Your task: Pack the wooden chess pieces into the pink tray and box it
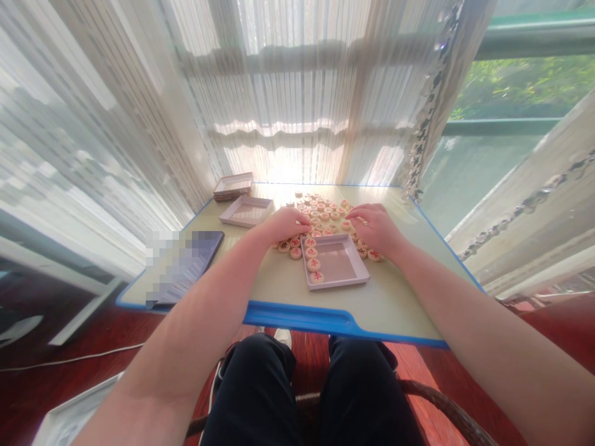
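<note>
A table with a pale, smooth top and a raised blue plastic rim fills the middle of the frame, its near edge dipping into a shallow curve at lower centre. Sheer, ribbed curtains hang across the top and left, backlit so that the folds show as fine stripes; a window with green bars and blurred leaves opens at upper right. Below lies a glossy reddish floor, with dark trousers at bottom centre and a curved, woven-looking chair arm at lower right.

At the centre is a loose pile of discs, round, pale and thick with rounded edges, many bearing red or dark characters. Just below it sits a tray, shallow, square and thin-walled, with four red-marked discs in a column along its left wall. Left of the pile lies another shallow box, with stacked boxes behind it; a dark, flat tablet-like object, partly pixelated, lies at the table's left.

The left hand bends its fingers together over discs by the tray's upper left corner; the right hand curls loosely over discs at the pile's right. Whether either grips one, I cannot tell.
</note>
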`<action>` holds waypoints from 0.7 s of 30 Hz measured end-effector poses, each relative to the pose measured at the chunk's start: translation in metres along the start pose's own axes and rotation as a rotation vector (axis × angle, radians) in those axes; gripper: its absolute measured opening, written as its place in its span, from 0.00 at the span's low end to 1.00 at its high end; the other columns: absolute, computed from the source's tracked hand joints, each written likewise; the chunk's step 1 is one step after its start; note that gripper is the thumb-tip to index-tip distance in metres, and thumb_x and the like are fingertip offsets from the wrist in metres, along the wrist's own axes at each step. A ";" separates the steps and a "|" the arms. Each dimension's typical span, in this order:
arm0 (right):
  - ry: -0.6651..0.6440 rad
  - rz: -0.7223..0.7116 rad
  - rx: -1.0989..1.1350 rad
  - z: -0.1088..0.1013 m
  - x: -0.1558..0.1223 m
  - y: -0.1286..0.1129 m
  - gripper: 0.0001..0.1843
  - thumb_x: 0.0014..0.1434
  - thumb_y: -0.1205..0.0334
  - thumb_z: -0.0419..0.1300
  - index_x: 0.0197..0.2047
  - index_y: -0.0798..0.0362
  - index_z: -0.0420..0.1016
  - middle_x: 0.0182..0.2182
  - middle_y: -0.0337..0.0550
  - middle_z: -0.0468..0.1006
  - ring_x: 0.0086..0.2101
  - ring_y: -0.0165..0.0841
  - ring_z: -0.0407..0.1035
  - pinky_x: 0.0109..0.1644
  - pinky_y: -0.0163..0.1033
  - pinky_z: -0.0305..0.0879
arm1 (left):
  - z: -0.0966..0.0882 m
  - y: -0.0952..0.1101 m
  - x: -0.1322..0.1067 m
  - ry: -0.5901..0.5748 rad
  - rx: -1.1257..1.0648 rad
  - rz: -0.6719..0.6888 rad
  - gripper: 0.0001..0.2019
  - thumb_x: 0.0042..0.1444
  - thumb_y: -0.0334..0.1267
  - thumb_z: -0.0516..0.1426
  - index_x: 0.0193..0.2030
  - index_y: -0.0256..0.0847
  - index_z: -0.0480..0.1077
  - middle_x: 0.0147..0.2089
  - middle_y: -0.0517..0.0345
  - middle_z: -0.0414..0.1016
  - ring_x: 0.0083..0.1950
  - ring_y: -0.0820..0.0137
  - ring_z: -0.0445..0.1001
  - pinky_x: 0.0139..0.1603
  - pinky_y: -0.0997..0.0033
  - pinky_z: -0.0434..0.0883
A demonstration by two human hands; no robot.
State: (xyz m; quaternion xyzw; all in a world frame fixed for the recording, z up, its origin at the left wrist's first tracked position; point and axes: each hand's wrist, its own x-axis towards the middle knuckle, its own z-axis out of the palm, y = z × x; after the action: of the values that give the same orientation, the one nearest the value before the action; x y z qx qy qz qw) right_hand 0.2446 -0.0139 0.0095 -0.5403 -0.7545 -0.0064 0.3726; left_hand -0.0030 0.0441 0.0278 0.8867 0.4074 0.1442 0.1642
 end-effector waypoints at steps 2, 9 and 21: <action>-0.048 -0.033 0.021 0.000 -0.002 -0.003 0.12 0.57 0.60 0.55 0.35 0.52 0.80 0.39 0.46 0.79 0.45 0.41 0.65 0.54 0.49 0.59 | 0.000 0.000 0.000 -0.004 -0.004 0.008 0.15 0.51 0.46 0.55 0.38 0.42 0.78 0.41 0.56 0.78 0.45 0.64 0.73 0.49 0.67 0.67; -0.218 -0.148 0.055 0.000 -0.004 -0.019 0.06 0.50 0.60 0.62 0.32 0.49 0.80 0.35 0.42 0.79 0.43 0.39 0.66 0.52 0.45 0.60 | 0.004 0.001 -0.002 0.091 -0.071 -0.060 0.12 0.47 0.45 0.58 0.36 0.42 0.73 0.38 0.58 0.75 0.39 0.66 0.71 0.40 0.68 0.68; -0.195 -0.057 0.009 0.006 -0.002 -0.015 0.08 0.50 0.65 0.59 0.32 0.50 0.80 0.29 0.40 0.79 0.39 0.37 0.67 0.48 0.43 0.62 | 0.010 0.007 0.001 0.354 -0.273 -0.160 0.13 0.47 0.46 0.60 0.35 0.40 0.70 0.40 0.56 0.75 0.41 0.68 0.71 0.42 0.68 0.67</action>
State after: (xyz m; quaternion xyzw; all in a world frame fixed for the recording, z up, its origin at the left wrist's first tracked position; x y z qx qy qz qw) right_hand 0.2297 -0.0197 0.0100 -0.5150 -0.8023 0.0389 0.2995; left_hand 0.0061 0.0388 0.0218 0.7820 0.4755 0.3379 0.2196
